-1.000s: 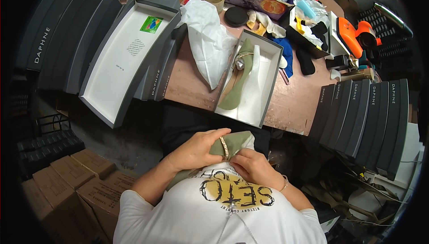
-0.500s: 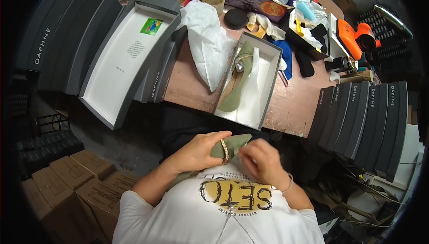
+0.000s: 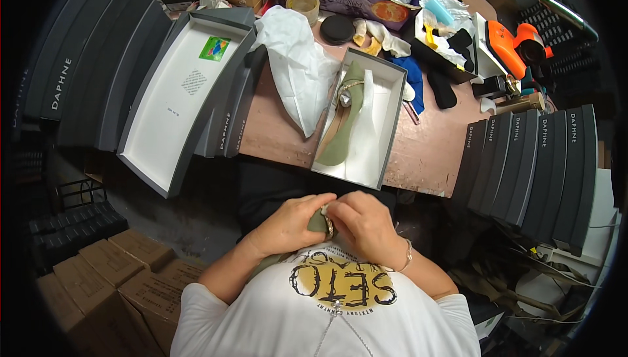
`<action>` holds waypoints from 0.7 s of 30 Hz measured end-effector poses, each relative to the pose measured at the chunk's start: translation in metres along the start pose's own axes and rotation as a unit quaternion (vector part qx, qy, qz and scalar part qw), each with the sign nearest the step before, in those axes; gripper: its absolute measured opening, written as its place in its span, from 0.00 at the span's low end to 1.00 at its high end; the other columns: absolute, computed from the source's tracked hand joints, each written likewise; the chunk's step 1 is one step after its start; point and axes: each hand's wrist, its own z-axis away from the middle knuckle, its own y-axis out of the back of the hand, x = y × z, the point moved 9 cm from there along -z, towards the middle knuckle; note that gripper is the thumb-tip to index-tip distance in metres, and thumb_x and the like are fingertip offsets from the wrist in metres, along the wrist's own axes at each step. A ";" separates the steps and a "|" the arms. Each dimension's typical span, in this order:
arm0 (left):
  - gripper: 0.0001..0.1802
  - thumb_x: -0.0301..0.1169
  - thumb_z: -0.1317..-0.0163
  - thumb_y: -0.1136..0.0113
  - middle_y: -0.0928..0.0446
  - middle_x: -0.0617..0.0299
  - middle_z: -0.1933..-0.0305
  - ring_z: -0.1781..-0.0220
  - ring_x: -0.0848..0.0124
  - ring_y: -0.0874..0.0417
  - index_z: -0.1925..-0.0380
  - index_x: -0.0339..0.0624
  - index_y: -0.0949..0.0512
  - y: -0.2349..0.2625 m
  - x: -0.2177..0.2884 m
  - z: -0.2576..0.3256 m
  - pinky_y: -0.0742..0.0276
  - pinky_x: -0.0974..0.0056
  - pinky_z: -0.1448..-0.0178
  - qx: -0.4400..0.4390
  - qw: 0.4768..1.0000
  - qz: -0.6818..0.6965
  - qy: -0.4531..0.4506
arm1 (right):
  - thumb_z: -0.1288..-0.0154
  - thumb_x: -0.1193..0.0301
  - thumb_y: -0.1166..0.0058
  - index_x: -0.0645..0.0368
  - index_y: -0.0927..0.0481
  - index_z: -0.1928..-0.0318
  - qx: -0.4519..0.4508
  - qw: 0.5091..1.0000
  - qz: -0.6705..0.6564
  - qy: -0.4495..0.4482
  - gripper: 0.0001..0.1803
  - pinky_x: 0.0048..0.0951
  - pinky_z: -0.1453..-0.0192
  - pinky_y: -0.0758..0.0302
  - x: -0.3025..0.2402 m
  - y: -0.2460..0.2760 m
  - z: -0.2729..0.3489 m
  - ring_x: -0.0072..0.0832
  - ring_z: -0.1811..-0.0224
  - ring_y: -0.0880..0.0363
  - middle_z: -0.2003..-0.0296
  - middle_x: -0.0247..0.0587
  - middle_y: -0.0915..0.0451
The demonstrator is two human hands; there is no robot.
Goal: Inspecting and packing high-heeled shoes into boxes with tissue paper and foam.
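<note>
At my lap, my left hand is closed round an olive-green shoe with a gold band across it. My right hand meets it from the other side, fingers pinched at the band and covering the shoe's pointed toe. A small pale bit shows at those fingertips, too small to name. Ahead on the table, an open grey shoebox holds a matching green shoe beside white paper.
A box lid leans on dark shoeboxes at left; more shoeboxes stand at right. White tissue paper, a black round lid and an orange tool lie on the table. Cardboard cartons sit lower left.
My right hand has moved left onto the shoe's front and band, covering the toe that showed before. My left hand keeps its hold.
</note>
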 end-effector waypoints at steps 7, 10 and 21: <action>0.34 0.28 0.53 0.33 0.22 0.41 0.48 0.47 0.49 0.19 0.42 0.31 0.29 0.005 -0.003 0.000 0.24 0.58 0.42 0.023 1.000 0.010 0.007 | 0.46 0.76 0.38 0.58 0.20 0.63 0.041 0.998 -0.056 -0.015 0.09 0.35 0.62 0.24 0.010 0.008 0.016 0.39 0.66 0.21 0.68 0.41 0.23; 0.35 0.28 0.53 0.32 0.21 0.42 0.49 0.47 0.52 0.18 0.42 0.32 0.29 0.002 -0.002 0.001 0.24 0.59 0.43 -0.001 1.000 0.016 0.022 | 0.46 0.76 0.40 0.57 0.20 0.62 0.040 0.999 -0.009 0.023 0.09 0.34 0.61 0.26 -0.001 0.005 -0.001 0.37 0.66 0.22 0.69 0.39 0.23; 0.34 0.29 0.56 0.35 0.22 0.51 0.49 0.48 0.62 0.19 0.44 0.36 0.26 0.022 -0.010 -0.005 0.25 0.63 0.43 -0.007 0.999 0.008 0.031 | 0.33 0.72 0.42 0.62 0.19 0.61 -0.069 0.925 -0.357 -0.114 0.06 0.25 0.53 0.26 0.054 0.006 -0.004 0.24 0.58 0.24 0.45 0.45 0.28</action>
